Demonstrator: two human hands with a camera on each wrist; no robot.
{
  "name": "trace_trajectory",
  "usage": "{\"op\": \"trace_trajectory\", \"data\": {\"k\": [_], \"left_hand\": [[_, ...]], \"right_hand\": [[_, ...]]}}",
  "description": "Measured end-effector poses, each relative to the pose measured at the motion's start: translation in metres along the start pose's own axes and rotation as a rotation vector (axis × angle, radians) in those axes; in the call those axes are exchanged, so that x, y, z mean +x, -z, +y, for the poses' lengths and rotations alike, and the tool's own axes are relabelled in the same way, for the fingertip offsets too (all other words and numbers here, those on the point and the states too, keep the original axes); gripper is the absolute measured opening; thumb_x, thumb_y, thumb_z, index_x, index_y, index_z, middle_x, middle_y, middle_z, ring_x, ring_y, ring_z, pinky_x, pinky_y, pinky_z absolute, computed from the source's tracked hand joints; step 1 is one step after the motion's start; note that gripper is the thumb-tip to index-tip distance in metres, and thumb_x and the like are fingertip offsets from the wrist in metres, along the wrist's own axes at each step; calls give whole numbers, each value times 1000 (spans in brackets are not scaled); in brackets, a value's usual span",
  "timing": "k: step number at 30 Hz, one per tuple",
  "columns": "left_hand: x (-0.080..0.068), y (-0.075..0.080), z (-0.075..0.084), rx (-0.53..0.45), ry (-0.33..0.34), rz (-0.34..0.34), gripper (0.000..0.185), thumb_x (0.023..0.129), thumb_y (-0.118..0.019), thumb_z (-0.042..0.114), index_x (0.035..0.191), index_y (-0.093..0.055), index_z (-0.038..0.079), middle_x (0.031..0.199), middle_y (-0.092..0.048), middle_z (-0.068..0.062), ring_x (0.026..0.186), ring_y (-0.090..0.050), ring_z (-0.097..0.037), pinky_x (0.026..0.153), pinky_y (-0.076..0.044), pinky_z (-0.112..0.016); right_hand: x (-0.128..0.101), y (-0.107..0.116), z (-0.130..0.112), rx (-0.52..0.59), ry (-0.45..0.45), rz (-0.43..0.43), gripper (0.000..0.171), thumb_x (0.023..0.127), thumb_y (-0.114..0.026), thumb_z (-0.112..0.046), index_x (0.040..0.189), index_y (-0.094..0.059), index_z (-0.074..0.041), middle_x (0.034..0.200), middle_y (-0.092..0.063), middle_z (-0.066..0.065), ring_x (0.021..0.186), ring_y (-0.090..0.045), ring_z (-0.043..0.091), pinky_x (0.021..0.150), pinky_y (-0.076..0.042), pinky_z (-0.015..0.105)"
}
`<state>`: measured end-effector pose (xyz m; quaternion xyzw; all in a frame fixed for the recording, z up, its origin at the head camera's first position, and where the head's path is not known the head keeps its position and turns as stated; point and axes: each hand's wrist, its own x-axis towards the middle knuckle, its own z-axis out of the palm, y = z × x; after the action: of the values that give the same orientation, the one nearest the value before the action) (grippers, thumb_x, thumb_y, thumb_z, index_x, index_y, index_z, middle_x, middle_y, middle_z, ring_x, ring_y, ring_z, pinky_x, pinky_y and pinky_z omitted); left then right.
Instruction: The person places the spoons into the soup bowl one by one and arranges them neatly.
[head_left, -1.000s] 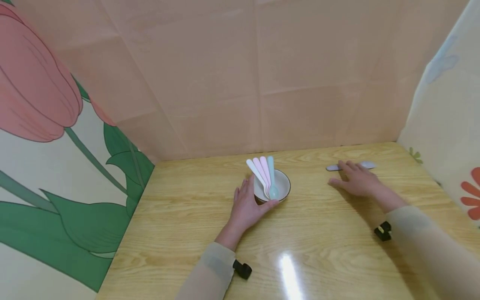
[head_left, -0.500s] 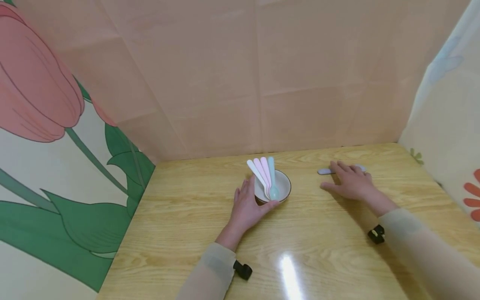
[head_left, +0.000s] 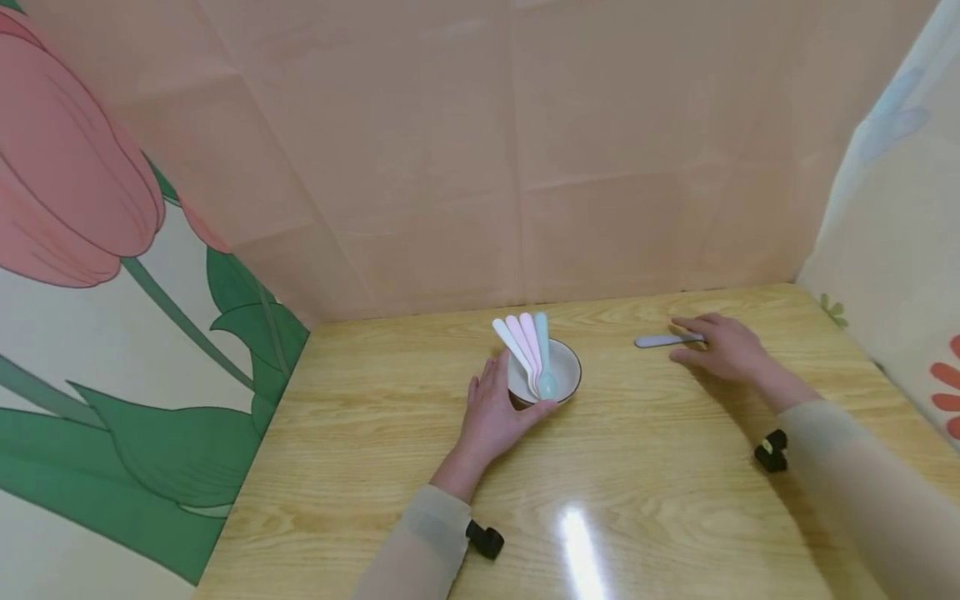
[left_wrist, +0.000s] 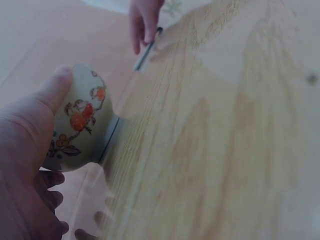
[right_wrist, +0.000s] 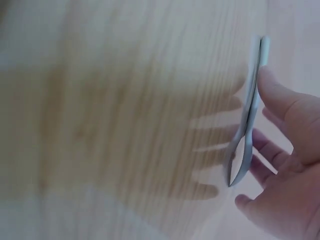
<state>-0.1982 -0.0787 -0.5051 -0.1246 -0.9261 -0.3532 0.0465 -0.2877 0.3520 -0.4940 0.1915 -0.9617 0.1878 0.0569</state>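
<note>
A small white bowl (head_left: 567,377) with a brown rim and a flower pattern (left_wrist: 80,120) stands mid-table. Several pastel spoons (head_left: 528,342) lean in it, handles pointing away from me. My left hand (head_left: 491,412) cups the bowl's near left side, thumb (left_wrist: 52,90) on its wall and fingers curled round it. To the right a grey-blue spoon (head_left: 660,341) lies near the table's back. My right hand (head_left: 723,346) covers its right end; in the right wrist view the thumb and fingers (right_wrist: 280,95) pinch this spoon (right_wrist: 248,115).
The wooden table (head_left: 637,475) is boxed in by a pink paper wall (head_left: 525,150) at the back, a tulip-print panel (head_left: 112,292) on the left and a flowered panel (head_left: 900,250) on the right. A glare spot (head_left: 573,533) lies near the front.
My right hand dragged the grey-blue spoon leftward, then shifted right along it and curled its fingers onto the spoon's right end. The left hand and the bowl stayed still.
</note>
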Motion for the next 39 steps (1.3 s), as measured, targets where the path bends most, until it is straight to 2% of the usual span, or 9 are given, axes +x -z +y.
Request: {"op": "trace_trajectory", "data": {"k": [7, 10, 16, 20, 27, 34, 39], "left_hand": [[1, -2, -1, 1, -1, 6, 121, 92, -79, 73, 177, -16, 14, 175, -36, -19, 165, -25, -41, 132, -14, -63], [1, -2, -1, 2, -1, 7, 121, 92, -79, 72, 177, -16, 14, 175, -36, -20, 165, -25, -41, 132, -15, -63], [1, -1, 0, 1, 6, 2, 121, 92, -78, 73, 178, -15, 16, 175, -37, -19, 165, -25, -40, 133, -15, -62], [0, 0, 1, -2, 13, -5, 121, 91, -78, 75, 178, -15, 17, 176, -35, -17, 166, -24, -39, 133, -14, -62], [-1, 1, 1, -7, 9, -2, 122, 91, -78, 74, 178, -16, 15, 176, -36, -17, 166, -24, -39, 133, -14, -63], [-1, 0, 0, -13, 6, 3, 122, 91, -78, 74, 178, -16, 15, 176, -36, -17, 165, -25, -40, 132, -16, -64], [0, 0, 0, -7, 8, -4, 121, 92, -78, 74, 178, -16, 15, 177, -35, -16, 166, -24, -39, 132, -14, -64]], "right_hand": [[3, 1, 10, 95, -72, -68, 66, 103, -82, -37, 154, -61, -1, 137, -59, 38, 123, -54, 60, 94, -46, 74], [3, 1, 12, 106, -97, -83, 64, 103, -82, -39, 153, -64, -4, 131, -63, 32, 118, -57, 53, 90, -47, 68], [5, -2, 14, 155, -144, -108, 59, 103, -81, -38, 150, -68, -4, 118, -71, 17, 101, -61, 32, 81, -47, 48], [5, -2, 12, 190, -171, -106, 53, 103, -82, -36, 143, -72, -3, 112, -72, 10, 94, -59, 27, 80, -46, 43], [4, -1, 6, 177, -160, -65, 39, 101, -84, -33, 127, -80, -4, 106, -76, 7, 93, -64, 24, 82, -49, 42], [5, 0, -2, 125, -137, -45, 38, 102, -84, -36, 125, -82, -6, 109, -79, 8, 97, -70, 28, 85, -53, 50], [6, -2, -4, 119, -116, -31, 34, 104, -82, -33, 125, -83, -6, 111, -81, 13, 99, -73, 34, 87, -55, 58]]}}
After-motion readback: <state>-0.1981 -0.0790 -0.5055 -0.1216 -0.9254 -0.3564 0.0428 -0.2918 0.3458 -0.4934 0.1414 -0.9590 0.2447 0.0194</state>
